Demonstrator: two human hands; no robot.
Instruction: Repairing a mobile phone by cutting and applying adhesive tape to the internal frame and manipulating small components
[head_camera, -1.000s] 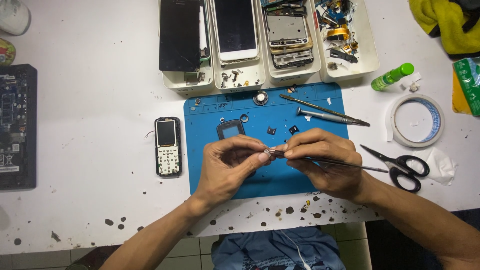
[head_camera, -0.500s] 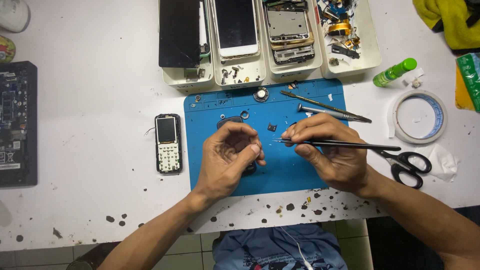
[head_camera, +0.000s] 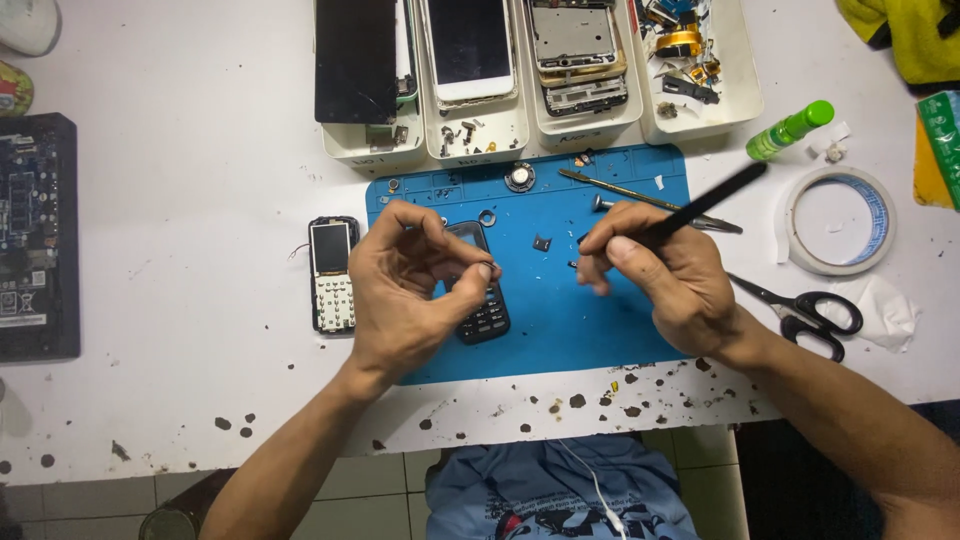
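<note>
The left hand (head_camera: 410, 290) pinches a tiny dark part (head_camera: 487, 266) between thumb and finger, right above a small black keypad phone (head_camera: 482, 300) lying flat on a smooth blue rubber mat (head_camera: 590, 320). Across from it, the right hand (head_camera: 665, 275) grips a thin black stick tool (head_camera: 705, 203), tilted up and away. The mat sits on a white table (head_camera: 180, 230) with chipped dark spots. Beyond the fingers stand white plastic trays (head_camera: 480, 135) of phone parts.

Blue mat (head_camera: 560, 320); black tweezers (head_camera: 700, 205); white table (head_camera: 190, 200); green bottle (head_camera: 790, 130).
</note>
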